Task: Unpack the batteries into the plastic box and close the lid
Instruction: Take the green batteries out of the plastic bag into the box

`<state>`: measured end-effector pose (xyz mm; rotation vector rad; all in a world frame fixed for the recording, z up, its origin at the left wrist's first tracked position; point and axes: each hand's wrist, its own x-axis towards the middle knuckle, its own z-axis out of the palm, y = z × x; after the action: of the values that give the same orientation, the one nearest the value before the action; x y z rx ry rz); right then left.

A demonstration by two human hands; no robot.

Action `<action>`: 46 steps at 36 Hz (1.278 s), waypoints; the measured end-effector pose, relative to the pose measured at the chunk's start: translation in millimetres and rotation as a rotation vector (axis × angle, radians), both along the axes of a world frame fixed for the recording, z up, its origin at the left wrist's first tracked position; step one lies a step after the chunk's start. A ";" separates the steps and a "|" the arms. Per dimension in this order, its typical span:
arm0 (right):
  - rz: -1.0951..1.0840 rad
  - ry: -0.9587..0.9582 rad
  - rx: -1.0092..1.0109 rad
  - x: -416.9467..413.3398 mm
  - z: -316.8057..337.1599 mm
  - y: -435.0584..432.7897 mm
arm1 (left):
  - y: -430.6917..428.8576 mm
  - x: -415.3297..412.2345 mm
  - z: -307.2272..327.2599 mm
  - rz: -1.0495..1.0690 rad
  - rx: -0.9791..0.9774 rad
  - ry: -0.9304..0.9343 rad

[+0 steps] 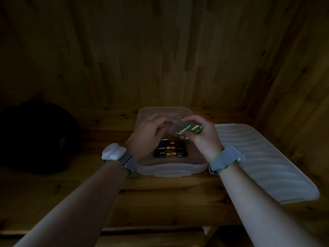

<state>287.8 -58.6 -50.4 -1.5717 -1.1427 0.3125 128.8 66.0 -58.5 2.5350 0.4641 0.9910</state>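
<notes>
A translucent plastic box point(170, 169) stands open on the wooden table in front of me. Several black-and-gold batteries point(170, 150) lie in rows inside it. Above the box I hold a pack of green-striped batteries point(187, 130) in clear wrapping. My right hand point(201, 138) grips the batteries from the right. My left hand point(149, 131) pinches the clear wrapping at its left end. The box's ribbed white lid point(263, 161) lies flat on the table to the right, apart from the box.
A dark rounded object point(35, 136) sits at the left on the table. Wooden walls rise behind and at the right. The table's front edge point(153, 229) runs just below my forearms. The scene is dim.
</notes>
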 end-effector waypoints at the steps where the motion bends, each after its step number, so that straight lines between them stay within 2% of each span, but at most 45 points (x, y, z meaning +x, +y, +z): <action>1: 0.007 -0.004 0.010 0.8 -0.3 0.2 | -0.1 -0.3 0.3 -0.008 -0.043 -0.012; 5: 0.026 -0.016 0.020 -0.3 1.7 -1.5 | -1.3 -2.5 2.3 -0.019 -0.232 0.005; 11: 0.017 -0.025 0.005 1.4 0.8 -1.7 | -6.3 -1.7 4.5 -0.064 -0.410 0.059; 23: -0.001 0.014 0.033 2.8 -2.5 -0.1 | -15.8 5.9 4.3 0.019 -0.543 -0.058; 37: -0.046 0.017 -0.009 2.5 -5.7 1.6 | -14.3 10.1 3.9 0.084 -0.510 0.010; 42: -0.071 -0.066 -0.016 3.6 -5.2 2.4 | -14.8 10.5 4.0 0.115 -0.449 0.017; 46: -0.020 0.048 0.002 3.2 -5.9 1.8 | -14.7 6.8 7.2 0.154 -0.349 0.004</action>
<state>291.0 -56.8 -56.3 -1.5648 -1.0895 0.3332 135.6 51.3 -51.2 2.2147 0.7706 0.8703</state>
